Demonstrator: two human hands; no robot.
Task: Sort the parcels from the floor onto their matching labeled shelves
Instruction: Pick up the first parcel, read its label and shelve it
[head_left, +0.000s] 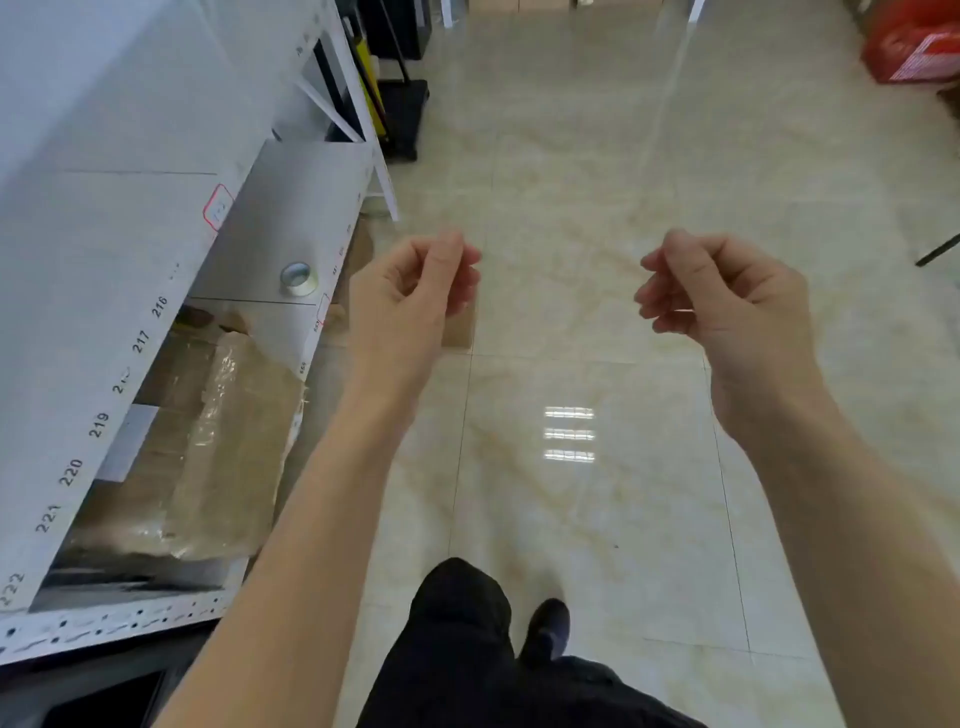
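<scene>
A person looks down at a glossy cream tiled floor (597, 493), both bare forearms raised ahead of them over it. The left hand (410, 296) has its fingers loosely curled inward and holds nothing; the right hand (727, 296) is curled the same way, also holding nothing. The two hands are well apart, neither touching any object. Along the left side runs a white metal shelf unit (98, 291), its front edge printed with numbers running from 216 to 222. On a lower level of it lies a large parcel (208, 452), brown cardboard wrapped in clear shiny plastic, sitting beneath the numbers 217 to 221. Farther along, on a grey shelf board, rests a roll of clear tape (297, 278). Just past the left hand, a small tan cardboard piece (460, 330) shows, mostly hidden behind the fingers; what it is cannot be told. Beyond the shelf end stands a black trolley (408, 119) on the floor. A red carton (914, 44) sits in the far right corner. Below, the person's dark trousers and one dark shoe (548, 623) show against the tiles.
</scene>
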